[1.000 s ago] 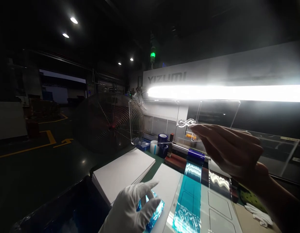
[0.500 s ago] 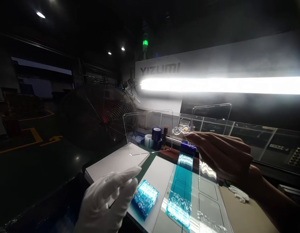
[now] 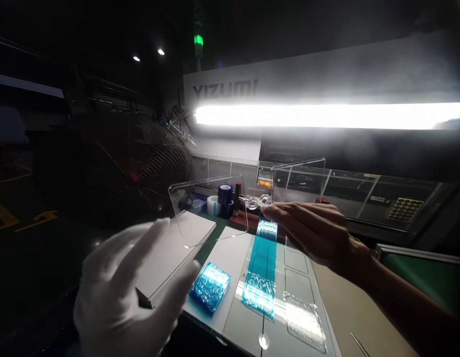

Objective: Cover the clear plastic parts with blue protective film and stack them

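Observation:
My right hand (image 3: 314, 230), bare, pinches the middle runner (image 3: 254, 202) of a clear plastic moulding between thumb and fingertips. A thin transparent rectangular panel (image 3: 209, 213) extends from the runner on the left; another clear panel (image 3: 299, 181) stands behind my fingers on the right. My left hand (image 3: 122, 292) wears a white glove and is open, thumb and fingers spread, apart from the moulding. Below lie a crumpled blue film piece (image 3: 210, 288) on white sheets and a blue film strip (image 3: 264, 258) on a glossy panelled surface.
A stack of white sheets (image 3: 170, 248) lies behind my left hand. Tape rolls (image 3: 225, 194) stand at the bench's back, before a clear divided partition (image 3: 341, 191). A bright tube lamp (image 3: 326, 115) crosses above. A large fan (image 3: 141, 163) is at left, tweezers (image 3: 359, 344) at lower right.
My left hand has moved left and its fingers have spread wider. My right hand still holds the moulding, whose left panel now tilts more. The view has turned to the right.

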Motion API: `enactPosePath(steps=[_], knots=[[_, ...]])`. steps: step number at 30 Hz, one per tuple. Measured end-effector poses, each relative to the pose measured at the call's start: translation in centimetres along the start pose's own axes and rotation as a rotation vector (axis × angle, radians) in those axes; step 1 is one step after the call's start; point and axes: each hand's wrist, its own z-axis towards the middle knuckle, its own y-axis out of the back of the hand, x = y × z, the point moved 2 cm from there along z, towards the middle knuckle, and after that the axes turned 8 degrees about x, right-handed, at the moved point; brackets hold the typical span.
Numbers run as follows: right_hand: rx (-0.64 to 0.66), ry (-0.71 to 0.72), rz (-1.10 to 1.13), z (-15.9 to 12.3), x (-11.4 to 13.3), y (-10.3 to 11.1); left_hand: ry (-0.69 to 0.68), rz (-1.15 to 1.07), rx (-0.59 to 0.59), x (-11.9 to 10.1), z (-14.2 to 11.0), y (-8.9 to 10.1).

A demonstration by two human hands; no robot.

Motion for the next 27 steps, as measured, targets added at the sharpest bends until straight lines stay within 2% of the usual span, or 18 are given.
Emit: enactPosePath(steps=[2,5,8,11,15,20,22,27], knots=[[0.07,-0.023,0.055,-0.9,0.9,-0.7,-0.077,0.222,0.092,-0.1,0.0,-1.5],[0.222,-0.068,0.117,-2.6,2.8,-1.9,-0.18,0.418,0.325,-0.1,-1.2,-4.7],[0.359,-0.115,0.139,-4.1,4.5,-2.8,-0.264,0.484,0.469,0.1,-3.3,-7.4],[0.468,-0.141,0.152,-5.2,5.8,-3.3,-0.286,0.52,0.549,0.6,-4.9,-8.9],[0.541,-0.141,0.178,-6.0,7.0,-3.6,-0.276,0.561,0.663,1.0,-5.8,-9.9],[0.587,-0.147,0.212,-7.0,7.7,-3.9,-0.351,0.564,0.734,1.2,-6.2,-10.6],[0.616,-0.183,0.244,-7.4,7.4,-3.5,-0.364,0.509,0.755,1.4,-6.4,-10.5],[0.712,-0.38,0.295,-9.1,5.0,-1.3,-0.376,0.352,0.806,2.7,-7.2,-10.3]])
